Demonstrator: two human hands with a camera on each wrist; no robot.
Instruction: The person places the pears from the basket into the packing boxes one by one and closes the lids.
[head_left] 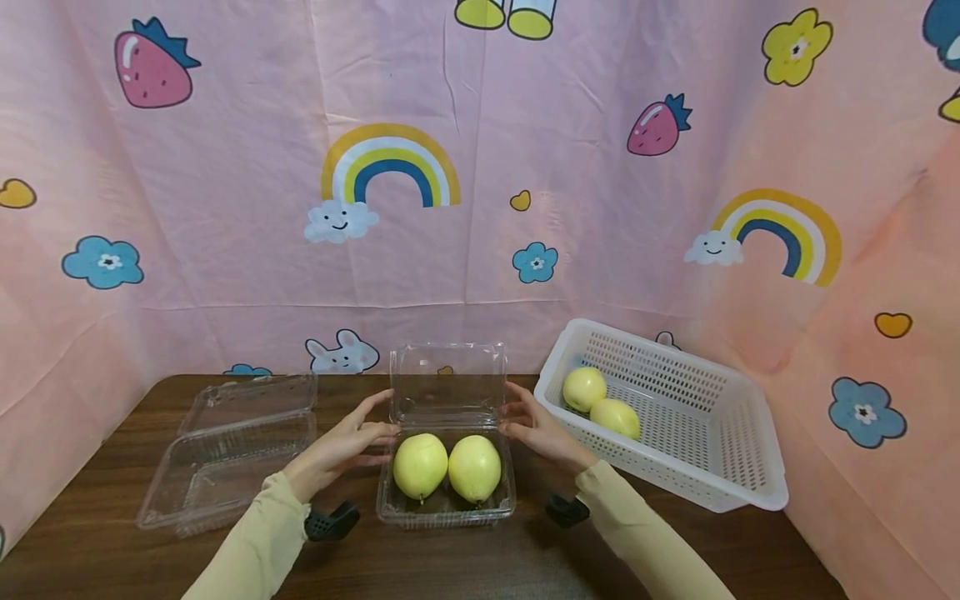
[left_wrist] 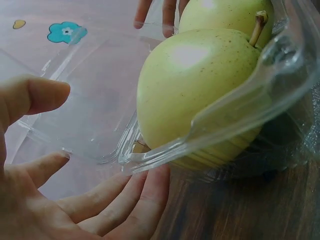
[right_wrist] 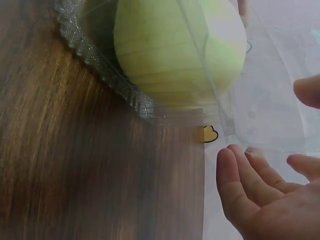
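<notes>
A clear plastic clamshell box (head_left: 447,520) sits on the table with its lid (head_left: 448,387) raised at the back. Side by side in its base lie two yellow-green pears, a left pear (head_left: 421,467) and a right pear (head_left: 475,469). My left hand (head_left: 337,446) is at the left side of the lid and hinge, an index fingertip at the lid's edge and the other fingers against the box corner in the left wrist view. At the opposite side, my right hand (head_left: 546,431) has spread fingers (right_wrist: 232,185) right at the lid's edge.
To the right stands a white perforated basket (head_left: 750,417) holding two more pears (head_left: 615,418). Another clear clamshell box (head_left: 225,475) lies with its lid up on the left of the dark wooden table (head_left: 390,567). Behind hangs a pink printed curtain (head_left: 480,275).
</notes>
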